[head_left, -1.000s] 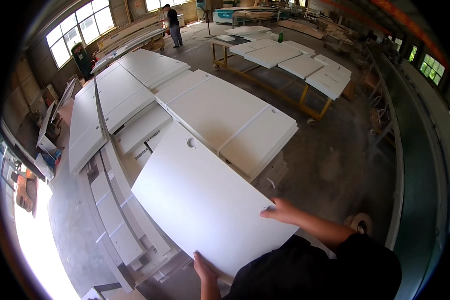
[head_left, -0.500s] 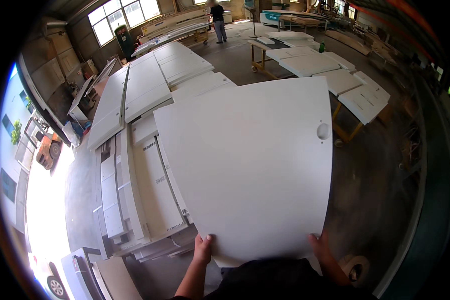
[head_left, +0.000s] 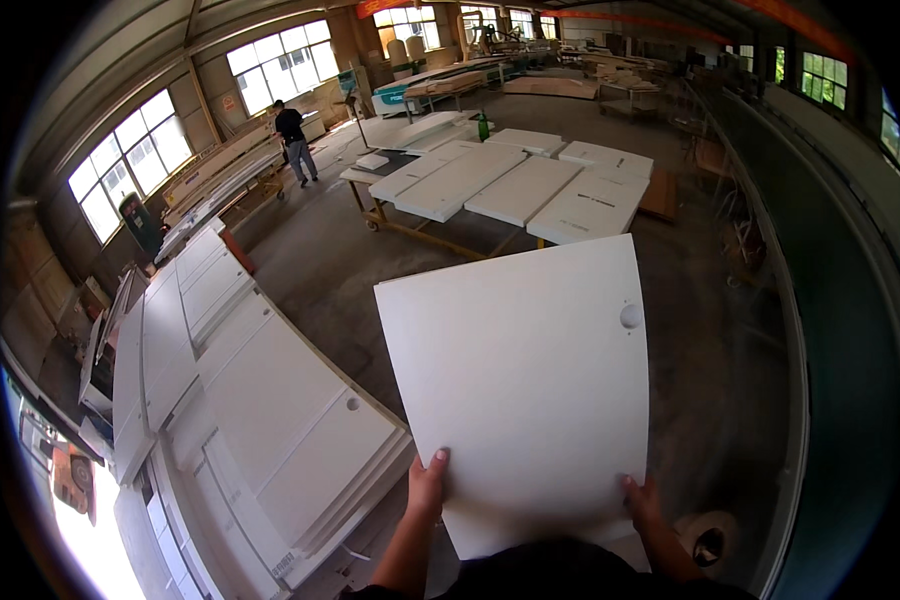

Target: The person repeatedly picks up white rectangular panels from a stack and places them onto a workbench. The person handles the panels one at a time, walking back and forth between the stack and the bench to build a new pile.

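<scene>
A white panel point(head_left: 525, 370) with a round hinge-cup hole near its far right edge is held out in front of me, its near end close to my body. My left hand point(head_left: 429, 482) grips its left edge, thumb on top. On the opposite edge my right hand point(head_left: 642, 498) holds it the same way. The fingers of both hands are hidden under the panel. Left of it lies a stack of white panels point(head_left: 290, 400), one of them with a similar round hole.
Ahead stands a wheeled table frame point(head_left: 440, 240) bearing white boards point(head_left: 505, 185) and a green bottle point(head_left: 483, 126). A person point(head_left: 294, 140) stands at the far left by a long workbench. A long dark green surface point(head_left: 840, 380) runs along the right.
My view has turned to the right, and the panel has come away from above the left stack. Both hands keep their hold on it.
</scene>
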A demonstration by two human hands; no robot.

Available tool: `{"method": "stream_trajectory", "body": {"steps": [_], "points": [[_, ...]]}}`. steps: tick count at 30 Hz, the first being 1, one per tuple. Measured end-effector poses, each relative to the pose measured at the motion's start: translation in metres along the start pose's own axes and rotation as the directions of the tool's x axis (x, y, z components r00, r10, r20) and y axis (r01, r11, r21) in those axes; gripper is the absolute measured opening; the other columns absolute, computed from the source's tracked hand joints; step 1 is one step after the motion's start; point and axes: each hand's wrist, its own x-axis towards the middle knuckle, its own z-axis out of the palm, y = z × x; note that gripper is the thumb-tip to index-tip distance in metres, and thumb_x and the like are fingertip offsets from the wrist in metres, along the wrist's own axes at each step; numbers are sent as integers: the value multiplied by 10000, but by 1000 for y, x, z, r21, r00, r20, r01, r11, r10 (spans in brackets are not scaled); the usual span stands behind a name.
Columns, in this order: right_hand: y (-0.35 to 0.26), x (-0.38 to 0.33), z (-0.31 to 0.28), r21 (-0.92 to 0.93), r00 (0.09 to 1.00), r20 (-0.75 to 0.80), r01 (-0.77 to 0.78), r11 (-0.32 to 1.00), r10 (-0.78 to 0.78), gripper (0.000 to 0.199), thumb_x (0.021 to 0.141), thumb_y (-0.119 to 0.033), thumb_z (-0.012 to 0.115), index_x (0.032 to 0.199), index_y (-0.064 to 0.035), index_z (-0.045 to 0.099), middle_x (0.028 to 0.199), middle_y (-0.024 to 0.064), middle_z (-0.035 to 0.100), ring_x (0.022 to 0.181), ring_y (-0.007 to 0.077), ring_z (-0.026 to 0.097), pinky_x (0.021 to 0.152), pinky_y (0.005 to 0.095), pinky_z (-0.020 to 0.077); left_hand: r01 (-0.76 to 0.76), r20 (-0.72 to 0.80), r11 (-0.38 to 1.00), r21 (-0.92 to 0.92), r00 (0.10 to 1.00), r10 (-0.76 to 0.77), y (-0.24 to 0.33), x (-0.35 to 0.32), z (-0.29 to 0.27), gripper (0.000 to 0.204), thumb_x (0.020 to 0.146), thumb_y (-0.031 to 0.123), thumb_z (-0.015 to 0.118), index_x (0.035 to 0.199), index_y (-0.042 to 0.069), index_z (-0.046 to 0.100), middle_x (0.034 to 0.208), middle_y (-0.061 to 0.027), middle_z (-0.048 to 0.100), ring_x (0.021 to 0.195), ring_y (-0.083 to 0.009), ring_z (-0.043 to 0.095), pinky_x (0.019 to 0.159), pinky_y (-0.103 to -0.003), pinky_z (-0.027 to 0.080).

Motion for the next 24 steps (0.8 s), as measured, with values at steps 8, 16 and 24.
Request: {"method": "stream_trajectory", "body": {"steps": [8, 16, 24], "points": [[-29, 136, -56, -35, 956, -270, -130, 991, 116, 463, 954, -458, 628, 988, 2, 665, 795, 22, 616, 677, 98, 540, 583, 286, 427, 182, 97, 979, 98, 977, -191, -19, 181, 168, 527, 954, 373, 666, 1247, -53, 566, 1129, -100, 657, 1002, -174, 608, 902, -338, 488], [-43, 261, -96, 70, 845, -492, -201, 977, 209, 441, 967, -450, 621, 1005, -10, 629, 768, -10, 573, 641, 80, 491, 546, 284, 390, 260, 240, 934, 244, 917, -318, -10, 341, 337, 611, 901, 481, 711, 1179, -51, 595, 1021, -121, 687, 891, -184, 647, 768, -344, 532], [-39, 421, -174, 252, 836, -526, -20, 967, 154, 591, 1012, -538, 479, 1199, 12, 590, 1061, 83, 622, 913, 180, 603, 788, 330, 485, 104, 283, 891, 441, 926, -248, -24, 453, 498, 648, 843, 589, 722, 1047, -13, 596, 951, -151, 700, 872, -201, 682, 751, -352, 534]]}}
